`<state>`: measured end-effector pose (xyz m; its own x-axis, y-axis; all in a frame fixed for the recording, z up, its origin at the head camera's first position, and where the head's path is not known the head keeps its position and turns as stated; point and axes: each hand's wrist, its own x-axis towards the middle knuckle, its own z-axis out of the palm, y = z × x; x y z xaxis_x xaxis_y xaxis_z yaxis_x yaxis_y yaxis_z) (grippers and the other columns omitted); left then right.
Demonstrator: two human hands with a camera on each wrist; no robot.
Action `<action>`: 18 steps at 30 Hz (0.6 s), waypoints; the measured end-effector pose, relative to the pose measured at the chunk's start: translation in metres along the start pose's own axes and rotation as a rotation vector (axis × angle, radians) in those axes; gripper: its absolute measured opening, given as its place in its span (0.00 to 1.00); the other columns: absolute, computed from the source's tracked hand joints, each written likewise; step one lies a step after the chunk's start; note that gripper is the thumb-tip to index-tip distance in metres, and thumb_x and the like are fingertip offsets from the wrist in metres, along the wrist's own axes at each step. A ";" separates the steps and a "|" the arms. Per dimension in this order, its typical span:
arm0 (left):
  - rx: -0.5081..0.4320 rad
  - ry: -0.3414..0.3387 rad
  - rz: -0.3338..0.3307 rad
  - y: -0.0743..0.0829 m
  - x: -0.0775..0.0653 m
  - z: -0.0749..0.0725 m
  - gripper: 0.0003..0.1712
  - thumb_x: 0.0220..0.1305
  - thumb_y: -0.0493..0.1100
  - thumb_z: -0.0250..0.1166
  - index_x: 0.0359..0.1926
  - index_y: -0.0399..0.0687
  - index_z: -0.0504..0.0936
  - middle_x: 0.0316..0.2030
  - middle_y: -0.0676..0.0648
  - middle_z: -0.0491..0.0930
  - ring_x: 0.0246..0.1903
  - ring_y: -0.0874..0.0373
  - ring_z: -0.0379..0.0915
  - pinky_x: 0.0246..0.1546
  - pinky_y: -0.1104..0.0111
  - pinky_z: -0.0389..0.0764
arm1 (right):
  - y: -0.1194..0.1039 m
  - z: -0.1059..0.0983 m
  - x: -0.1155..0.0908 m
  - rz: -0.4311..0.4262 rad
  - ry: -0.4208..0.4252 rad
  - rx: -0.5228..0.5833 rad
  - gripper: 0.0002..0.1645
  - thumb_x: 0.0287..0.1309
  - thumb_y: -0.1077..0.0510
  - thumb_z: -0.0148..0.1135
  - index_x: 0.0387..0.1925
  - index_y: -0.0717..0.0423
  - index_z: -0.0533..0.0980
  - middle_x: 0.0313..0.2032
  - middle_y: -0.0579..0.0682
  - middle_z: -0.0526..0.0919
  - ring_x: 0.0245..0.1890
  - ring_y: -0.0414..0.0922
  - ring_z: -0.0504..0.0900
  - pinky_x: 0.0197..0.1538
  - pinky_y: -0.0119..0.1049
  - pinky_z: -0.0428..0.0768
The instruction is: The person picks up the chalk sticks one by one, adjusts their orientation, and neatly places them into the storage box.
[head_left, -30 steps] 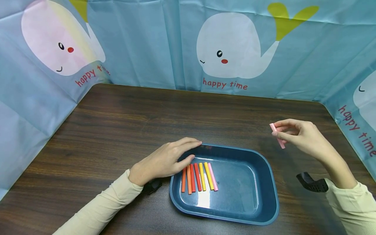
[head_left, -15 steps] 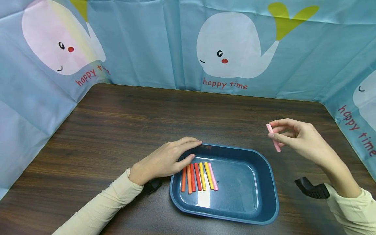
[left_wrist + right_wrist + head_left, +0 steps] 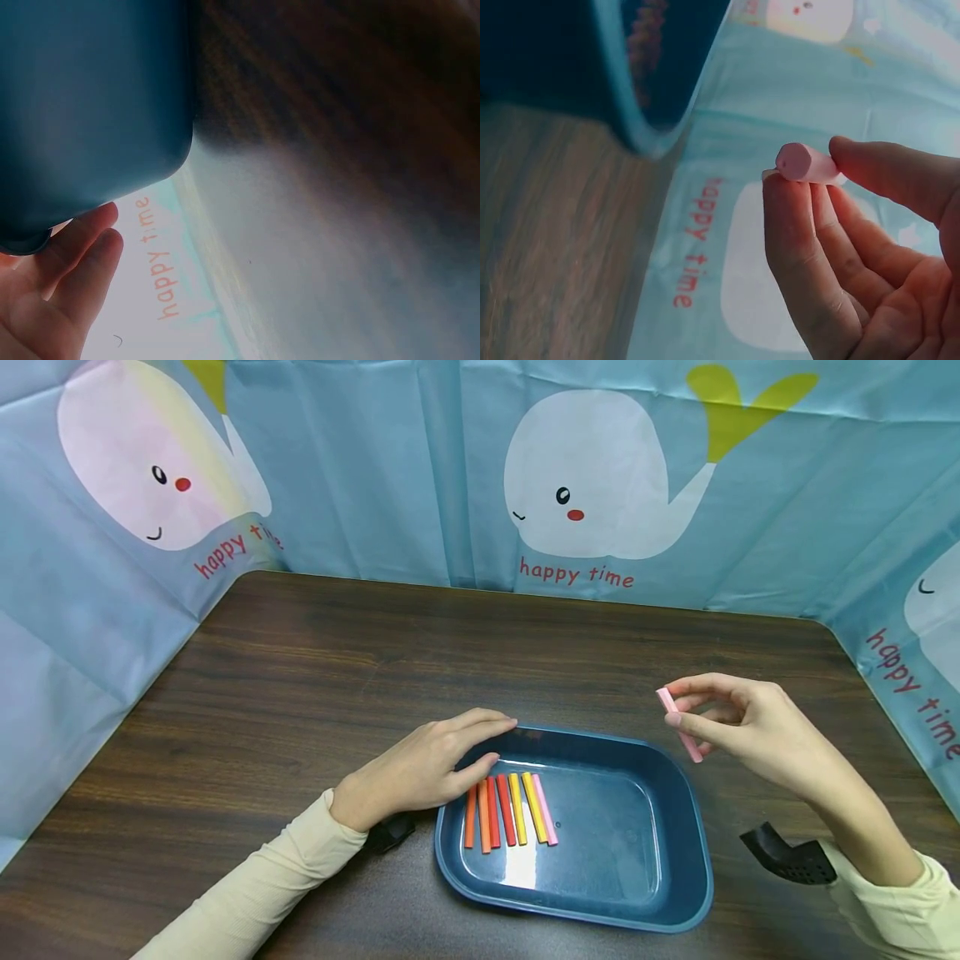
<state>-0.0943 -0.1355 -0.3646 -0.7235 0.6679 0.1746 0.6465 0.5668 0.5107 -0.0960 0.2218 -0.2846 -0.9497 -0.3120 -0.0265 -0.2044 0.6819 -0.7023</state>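
Note:
My left hand (image 3: 431, 764) holds the blue plastic tray (image 3: 577, 920) at its far left corner. Its thumb reaches over the inside, while its fingers lie along the far rim; in the left wrist view those fingers (image 3: 94, 262) show against the tray's outer wall. Beyond the tray's far right corner, my right hand (image 3: 750, 727) pinches a pink chalk-like stick (image 3: 681, 727) between thumb and fingertips. The stick's six-sided end (image 3: 793, 161) faces the right wrist camera. Inside the tray, orange sticks (image 3: 483, 818), red sticks, yellow sticks (image 3: 535, 807) and one pink stick (image 3: 544, 810) lie side by side.
A dark wood-grain table (image 3: 360, 643) bears the tray. Around its back and sides hangs a light blue curtain (image 3: 367, 485) printed with whales. Black wrist mounts (image 3: 787, 854) sit at both cuffs.
My right hand has moved left and slightly nearer with the pink stick, toward the tray's far right corner. The left hand, tray and sticks in it stay put.

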 end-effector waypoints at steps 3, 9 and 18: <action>0.005 0.004 0.004 0.000 -0.001 0.000 0.28 0.71 0.45 0.58 0.70 0.48 0.70 0.66 0.49 0.72 0.61 0.58 0.74 0.61 0.60 0.78 | -0.004 0.003 0.000 -0.002 -0.018 0.022 0.19 0.64 0.56 0.65 0.55 0.57 0.77 0.35 0.45 0.86 0.25 0.41 0.85 0.31 0.36 0.84; 0.011 0.007 0.013 0.000 -0.001 0.000 0.27 0.72 0.46 0.57 0.69 0.47 0.70 0.66 0.49 0.72 0.62 0.58 0.73 0.62 0.60 0.77 | -0.012 0.009 -0.002 -0.012 -0.043 0.081 0.20 0.63 0.57 0.65 0.55 0.58 0.77 0.36 0.48 0.85 0.27 0.41 0.86 0.31 0.37 0.85; 0.015 0.009 0.009 0.001 0.000 0.001 0.27 0.71 0.45 0.58 0.69 0.47 0.71 0.65 0.49 0.72 0.61 0.58 0.74 0.61 0.60 0.78 | -0.026 0.021 -0.004 -0.004 -0.073 0.118 0.24 0.62 0.59 0.67 0.58 0.59 0.73 0.41 0.56 0.85 0.28 0.41 0.86 0.32 0.37 0.85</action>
<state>-0.0935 -0.1349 -0.3647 -0.7196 0.6689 0.1865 0.6567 0.5681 0.4960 -0.0823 0.1915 -0.2814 -0.9283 -0.3647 -0.0725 -0.1744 0.5993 -0.7813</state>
